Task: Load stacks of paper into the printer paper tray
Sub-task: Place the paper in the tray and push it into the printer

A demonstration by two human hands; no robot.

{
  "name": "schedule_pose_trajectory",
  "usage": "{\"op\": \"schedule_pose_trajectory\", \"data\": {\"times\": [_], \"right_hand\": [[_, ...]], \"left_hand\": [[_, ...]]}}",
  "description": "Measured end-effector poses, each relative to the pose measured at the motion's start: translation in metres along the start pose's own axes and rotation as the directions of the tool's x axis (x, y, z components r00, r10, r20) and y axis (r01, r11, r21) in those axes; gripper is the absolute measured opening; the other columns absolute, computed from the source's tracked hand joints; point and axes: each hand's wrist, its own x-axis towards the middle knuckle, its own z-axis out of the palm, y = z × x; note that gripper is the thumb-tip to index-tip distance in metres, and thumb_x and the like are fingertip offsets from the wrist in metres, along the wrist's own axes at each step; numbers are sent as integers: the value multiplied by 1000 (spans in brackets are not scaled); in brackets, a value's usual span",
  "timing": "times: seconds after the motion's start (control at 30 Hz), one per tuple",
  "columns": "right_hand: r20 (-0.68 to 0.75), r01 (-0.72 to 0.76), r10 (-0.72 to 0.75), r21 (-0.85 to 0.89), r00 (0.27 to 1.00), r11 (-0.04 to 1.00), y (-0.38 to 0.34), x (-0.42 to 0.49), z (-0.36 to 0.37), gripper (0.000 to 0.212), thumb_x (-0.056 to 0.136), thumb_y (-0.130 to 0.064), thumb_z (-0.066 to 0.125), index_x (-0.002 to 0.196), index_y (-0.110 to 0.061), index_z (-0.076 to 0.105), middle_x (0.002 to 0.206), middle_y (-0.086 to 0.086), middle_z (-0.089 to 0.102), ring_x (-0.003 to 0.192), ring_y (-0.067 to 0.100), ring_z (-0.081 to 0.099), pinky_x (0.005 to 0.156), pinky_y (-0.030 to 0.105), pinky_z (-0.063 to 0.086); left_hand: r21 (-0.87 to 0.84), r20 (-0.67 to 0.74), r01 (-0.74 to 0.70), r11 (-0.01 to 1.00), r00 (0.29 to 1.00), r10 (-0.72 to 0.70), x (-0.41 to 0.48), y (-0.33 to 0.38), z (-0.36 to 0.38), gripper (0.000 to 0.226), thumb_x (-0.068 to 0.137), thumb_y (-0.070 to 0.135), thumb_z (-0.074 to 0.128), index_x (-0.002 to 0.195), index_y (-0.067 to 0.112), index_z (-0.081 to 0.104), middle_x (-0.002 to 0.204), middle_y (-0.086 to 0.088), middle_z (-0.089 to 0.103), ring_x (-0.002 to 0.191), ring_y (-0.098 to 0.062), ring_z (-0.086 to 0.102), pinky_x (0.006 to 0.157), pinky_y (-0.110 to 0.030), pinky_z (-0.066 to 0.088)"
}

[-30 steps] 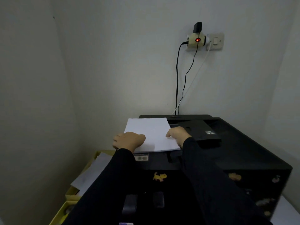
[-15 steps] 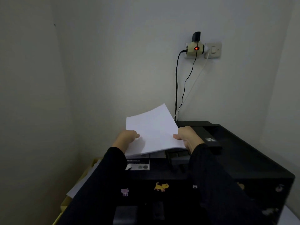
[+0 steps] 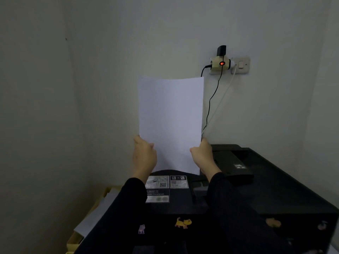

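While you hold it upright above the black printer (image 3: 256, 189), the white paper stack (image 3: 170, 121) stands tall in front of the wall, its lower edge just over the printer's rear feed area. Your left hand (image 3: 144, 156) has its grip closed on the stack's lower left edge, and your right hand (image 3: 203, 155) has its grip closed on the lower right edge. Instruction labels (image 3: 165, 186) show on the printer below the stack. Above and right of the printer, a wall socket adapter (image 3: 221, 64) glows red, its cables (image 3: 211, 101) hanging toward the printer. Left of the printer sits a yellow box (image 3: 77, 239) with loose sheets.
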Motion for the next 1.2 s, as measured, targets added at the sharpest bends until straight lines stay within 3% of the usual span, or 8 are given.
{"op": "schedule_pose_trajectory", "data": {"times": [0.07,0.23,0.4,0.53,0.67,0.8,0.9,1.2], "right_hand": [[20,3,-3,-5,1000,1000,10,-8,4,42,86,7,41,128,1,43,120,13,57,93,20,52,73,23,43],[9,8,-8,1,1000,1000,26,-12,11,39,95,-5,41,134,-1,38,136,17,51,120,31,51,96,33,41],[-6,-7,7,7,1000,1000,25,-11,15,37,97,-5,40,133,0,40,134,18,52,120,32,51,89,27,37],[-56,20,-20,-11,998,1000,23,-12,11,33,95,-2,43,128,2,47,125,14,56,111,27,54,89,28,40],[-87,74,-81,-89,993,993,11,-19,-12,16,89,3,41,93,-2,55,84,0,55,81,21,52,56,22,38],[-132,-27,9,-132,991,991,7,-35,-50,17,83,-1,40,82,-2,58,76,3,55,65,21,52,54,23,38],[-140,-124,112,-80,984,989,14,-61,-84,19,82,0,40,66,-5,50,71,2,51,55,15,44,47,22,31],[-180,-261,264,42,947,964,77,-183,-171,28,78,6,48,102,19,56,108,31,63,74,22,49,67,29,38]], "left_hand": [[-34,23,2,999,1000,-1,-12,-9,2,40,93,-4,44,129,-10,28,97,-13,53,94,-29,53,73,-30,35],[-96,91,26,995,996,-17,-27,-20,4,39,95,-9,34,133,-7,26,128,-24,48,121,-28,50,88,-29,38],[-120,52,78,990,996,-72,-30,-14,0,10,98,-1,35,108,-2,37,111,-21,53,106,-29,52,84,-37,41],[-78,45,125,989,992,-122,-32,-6,-2,34,93,-10,30,127,-7,34,131,-27,52,118,-36,54,93,-41,45],[4,-14,65,998,998,-65,-37,7,-6,43,95,0,38,138,1,33,118,-26,59,96,-35,61,83,-43,52],[52,16,143,988,989,-144,-58,29,-14,45,92,-1,36,136,3,44,131,-23,54,114,-39,55,93,-39,47],[-34,33,139,990,990,-138,-96,41,-19,43,89,-3,36,128,2,53,125,-19,59,99,-33,57,79,-33,48],[-257,109,192,947,980,-169,-255,29,-24,31,81,-4,47,104,8,63,83,0,60,67,-13,52,52,-15,38]]}}
